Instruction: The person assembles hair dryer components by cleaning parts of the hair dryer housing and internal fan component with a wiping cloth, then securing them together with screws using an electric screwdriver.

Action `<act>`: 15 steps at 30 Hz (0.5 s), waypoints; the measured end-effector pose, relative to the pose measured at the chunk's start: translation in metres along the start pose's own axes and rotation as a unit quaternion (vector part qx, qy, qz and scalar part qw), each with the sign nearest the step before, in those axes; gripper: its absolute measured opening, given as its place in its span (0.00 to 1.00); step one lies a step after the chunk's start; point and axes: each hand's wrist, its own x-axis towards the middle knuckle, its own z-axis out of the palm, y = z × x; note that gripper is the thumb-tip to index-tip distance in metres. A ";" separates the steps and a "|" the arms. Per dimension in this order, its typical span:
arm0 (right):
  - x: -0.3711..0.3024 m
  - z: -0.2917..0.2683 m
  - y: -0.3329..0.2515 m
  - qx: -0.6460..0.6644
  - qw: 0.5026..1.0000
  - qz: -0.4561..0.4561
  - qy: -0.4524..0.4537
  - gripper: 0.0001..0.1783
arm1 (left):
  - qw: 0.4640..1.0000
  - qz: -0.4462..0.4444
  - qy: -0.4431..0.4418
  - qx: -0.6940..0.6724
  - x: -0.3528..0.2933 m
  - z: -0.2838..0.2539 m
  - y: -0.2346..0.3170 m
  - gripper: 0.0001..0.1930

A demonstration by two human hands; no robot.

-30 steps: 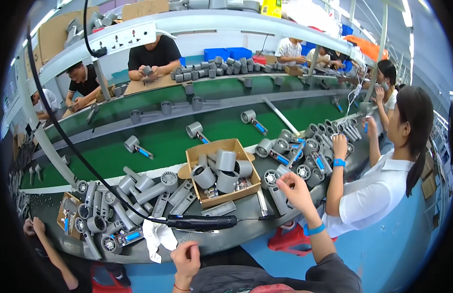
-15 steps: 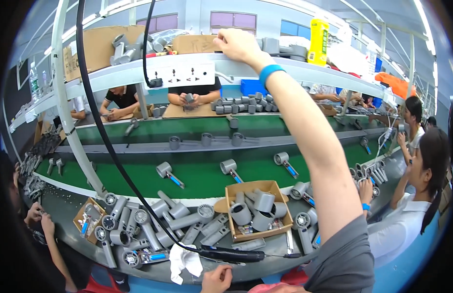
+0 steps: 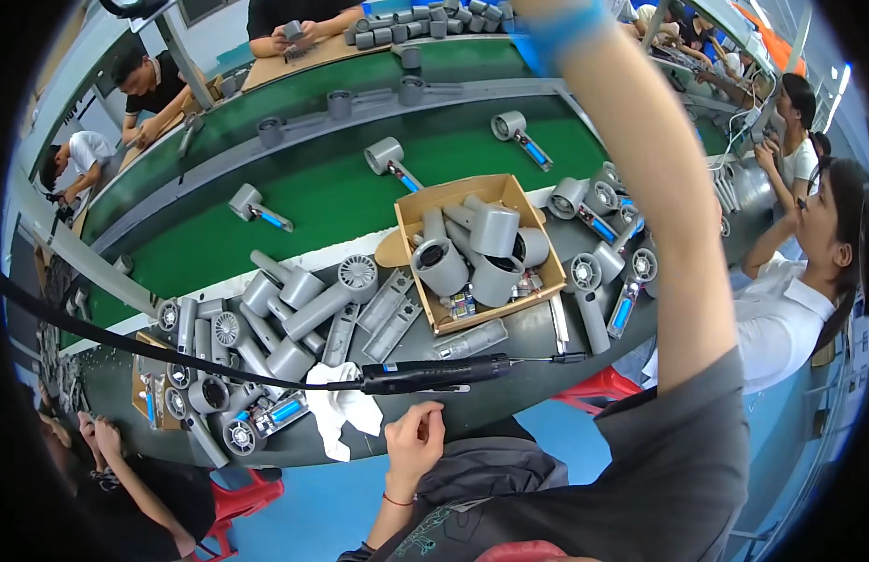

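My left hand [image 3: 415, 440] hovers at the near table edge with its fingers curled in, closed, and no object shows in them. Just beyond it lies a black electric screwdriver [image 3: 434, 375], its cable running left and its bit pointing right. A white cloth [image 3: 343, 412] is partly under the screwdriver's cable end. My right arm [image 3: 664, 215] stretches up and forward, blurred at the blue wristband [image 3: 565, 33]; the hand itself is cut off by the top edge. Beyond the screwdriver a cardboard box [image 3: 434, 323] holds several grey fan housings [image 3: 495, 230] and small parts.
Grey handheld fan bodies [image 3: 322, 309] are heaped left of the box, with more [image 3: 584, 272] at its right. Behind runs a green conveyor belt [image 3: 312, 187] carrying fan bodies with blue batteries. Co-workers sit left, right [image 3: 781, 290] and across. Red stools [image 3: 247, 496] stand by the table.
The view has tilted down, so the upper shelf has left the picture. My right hand, earlier on the shelf edge, is now out of the frame. My left hand stays curled, now fully visible.
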 end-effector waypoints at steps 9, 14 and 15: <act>-0.225 -0.183 -0.252 -0.062 0.706 0.385 -0.591 0.21 | 0.993 0.021 -0.113 -0.029 0.003 -0.015 0.030 0.04; -0.305 -0.155 -0.291 -0.085 0.749 0.422 -0.504 0.32 | 0.975 0.124 -0.187 0.011 0.033 0.010 0.073 0.06; -0.313 -0.149 -0.294 -0.089 0.752 0.425 -0.497 0.33 | 0.964 0.165 -0.205 0.024 0.036 0.016 0.081 0.07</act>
